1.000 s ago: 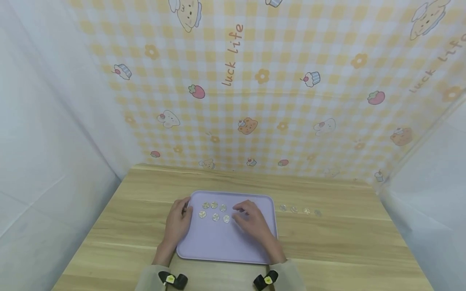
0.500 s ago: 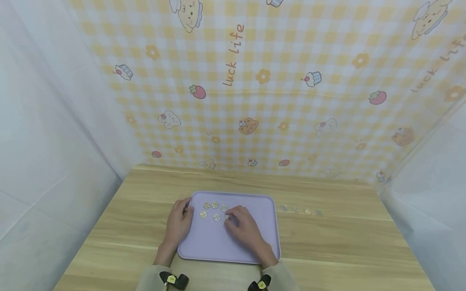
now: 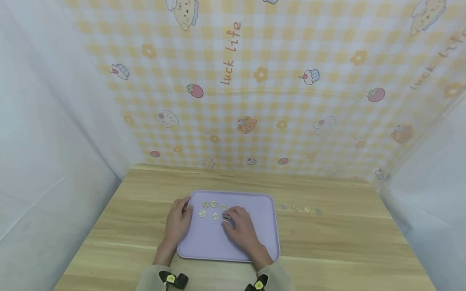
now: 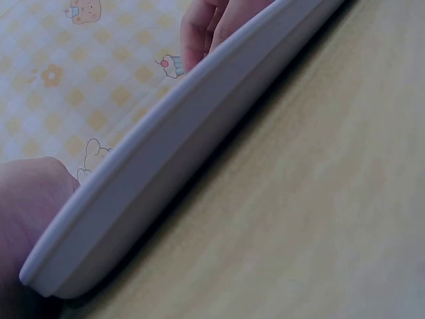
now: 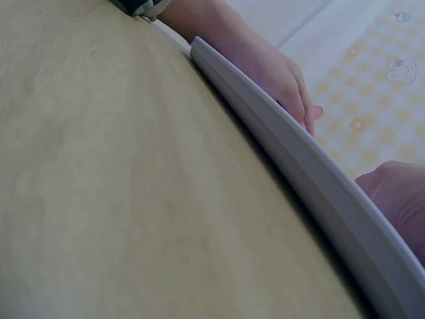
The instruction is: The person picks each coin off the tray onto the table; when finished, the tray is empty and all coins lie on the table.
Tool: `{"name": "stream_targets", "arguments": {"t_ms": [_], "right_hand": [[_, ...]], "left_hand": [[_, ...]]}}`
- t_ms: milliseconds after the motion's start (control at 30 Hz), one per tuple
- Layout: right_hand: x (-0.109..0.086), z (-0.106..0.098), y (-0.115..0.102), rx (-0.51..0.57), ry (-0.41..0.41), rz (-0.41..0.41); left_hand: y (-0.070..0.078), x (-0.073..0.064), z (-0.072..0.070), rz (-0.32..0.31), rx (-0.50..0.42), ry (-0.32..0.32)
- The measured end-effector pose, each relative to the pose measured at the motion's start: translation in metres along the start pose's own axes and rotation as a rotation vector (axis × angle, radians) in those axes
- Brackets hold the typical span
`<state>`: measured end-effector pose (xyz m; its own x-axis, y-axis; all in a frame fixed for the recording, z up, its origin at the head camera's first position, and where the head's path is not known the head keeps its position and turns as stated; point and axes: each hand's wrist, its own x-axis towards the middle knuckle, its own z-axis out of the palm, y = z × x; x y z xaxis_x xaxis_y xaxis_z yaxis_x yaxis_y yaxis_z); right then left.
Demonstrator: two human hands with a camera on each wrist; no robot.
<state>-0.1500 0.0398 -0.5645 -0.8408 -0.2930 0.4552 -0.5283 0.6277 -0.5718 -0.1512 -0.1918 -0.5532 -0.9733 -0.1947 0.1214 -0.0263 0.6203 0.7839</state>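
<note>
Right hand (image 3: 241, 231) is now lowered onto the rightmost near-row disc (image 3: 226, 218) in the tray (image 3: 204, 244) | approach is judged to be replaced by handling | disc is framed between thumb and fingertips, apparently pinched, near tray's middle | tray's left rim is held by left hand (image 3: 177, 222).

The tray (image 3: 207, 244) is plain lilac, the backdrop (image 3: 287, 103) yellow-and-white check.

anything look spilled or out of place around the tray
Nothing looks spilled or damaged. Four small round pieces lie on the table to the right of the tray, apart from the ones inside it, but their neat row suggests that may be deliberate.
</note>
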Motion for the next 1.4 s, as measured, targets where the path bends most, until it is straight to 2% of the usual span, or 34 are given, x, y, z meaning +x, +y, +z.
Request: {"name": "stream_targets", "arguments": {"t_ms": [300, 533, 733, 1033, 1133, 1400], "right_hand": [[-0.0004, -0.0030, -0.0014, -0.108, -0.014, -0.066], [-0.0020, -0.0037, -0.0001, -0.136, 0.020, -0.079], [-0.0023, -0.0032, 0.0001, -0.173, 0.074, -0.041], [-0.0001, -0.0038, 0.0012, -0.113, -0.032, 0.124], [0.0004, -0.0042, 0.0012, -0.102, -0.045, 0.135], [-0.0004, -0.0064, -0.0019, -0.141, -0.036, 0.099]], "left_hand": [[-0.0025, -0.0013, 0.0018, -0.008, -0.006, 0.003], [-0.0016, -0.0008, 0.0022, -0.005, 0.003, 0.001], [-0.0013, -0.0005, 0.0021, 0.002, 0.013, 0.009], [-0.0012, 0.0002, 0.0019, 0.006, 0.012, 0.004], [-0.0003, 0.0000, 0.0015, 0.002, 0.006, 0.004], [-0.0007, -0.0001, 0.0011, 0.009, 0.010, 0.012]]}}
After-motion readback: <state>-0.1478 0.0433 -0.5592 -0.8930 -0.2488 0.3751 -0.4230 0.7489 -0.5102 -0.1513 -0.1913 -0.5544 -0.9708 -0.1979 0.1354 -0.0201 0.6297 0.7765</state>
